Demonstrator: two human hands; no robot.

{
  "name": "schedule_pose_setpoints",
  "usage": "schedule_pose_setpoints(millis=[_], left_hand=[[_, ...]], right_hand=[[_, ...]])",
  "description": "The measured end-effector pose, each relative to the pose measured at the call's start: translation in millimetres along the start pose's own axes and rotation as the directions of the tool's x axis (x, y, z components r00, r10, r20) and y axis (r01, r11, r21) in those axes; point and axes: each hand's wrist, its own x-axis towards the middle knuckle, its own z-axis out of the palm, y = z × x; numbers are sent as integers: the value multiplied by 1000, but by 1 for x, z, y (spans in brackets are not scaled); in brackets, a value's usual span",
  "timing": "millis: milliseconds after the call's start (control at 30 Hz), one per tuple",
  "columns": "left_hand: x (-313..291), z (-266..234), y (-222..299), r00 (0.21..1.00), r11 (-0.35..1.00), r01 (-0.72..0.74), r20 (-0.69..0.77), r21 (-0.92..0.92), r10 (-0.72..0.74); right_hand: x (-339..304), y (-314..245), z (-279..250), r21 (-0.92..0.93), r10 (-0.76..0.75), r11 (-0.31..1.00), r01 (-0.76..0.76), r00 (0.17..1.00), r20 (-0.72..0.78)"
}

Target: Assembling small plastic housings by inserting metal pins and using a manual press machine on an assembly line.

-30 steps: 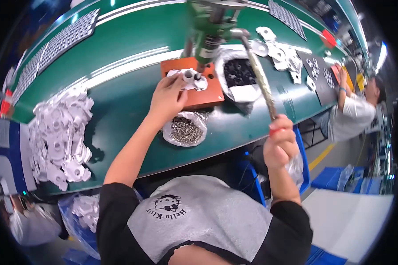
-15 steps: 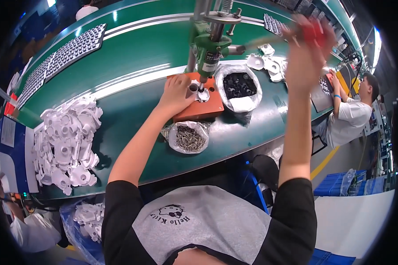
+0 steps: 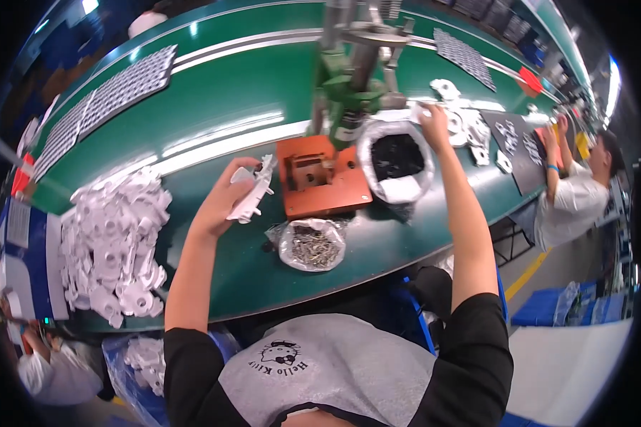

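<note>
My left hand (image 3: pixel 224 196) is closed around a white molded plastic part (image 3: pixel 253 198), lifted just left of the orange fixture block (image 3: pixel 327 199). The recess of that block is exposed. Behind the bag of black parts, my right hand (image 3: pixel 436 128) has its fingers closed at a small white plastic piece (image 3: pixel 418 112), beside loose white parts (image 3: pixel 459 128). Above the block stands a green hand press (image 3: pixel 350 99), somewhat blurred. Small metal pins or screws fill an open plastic bag (image 3: pixel 312 245) in front of the block. Black parts (image 3: pixel 395 156) lie in another white bag to its right.
A heap of white parts (image 3: pixel 114 242) covers the left end of the green bench. Trays of small parts (image 3: pixel 128 89) rest on the belt at far left, another tray (image 3: pixel 464 58) at far right. A co-worker (image 3: pixel 584 178) sits at the right beside a dark board (image 3: pixel 514 149).
My right hand has let go of the press lever and come down to the white parts. My left hand has lifted the white part out of the block and moved it left.
</note>
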Motion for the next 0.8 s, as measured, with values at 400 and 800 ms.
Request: schedule_pose_setpoints(millis=[400,800], left_hand=[[-5,-7,-5,961,913,97,-203,-395,-190],[-18,-98,-34,672,480,244,-504,843,543]], right_hand=[[3,73,43,-671,256,741,7,921,292],[-49,100,15,-453,137,889,-59,980,142]])
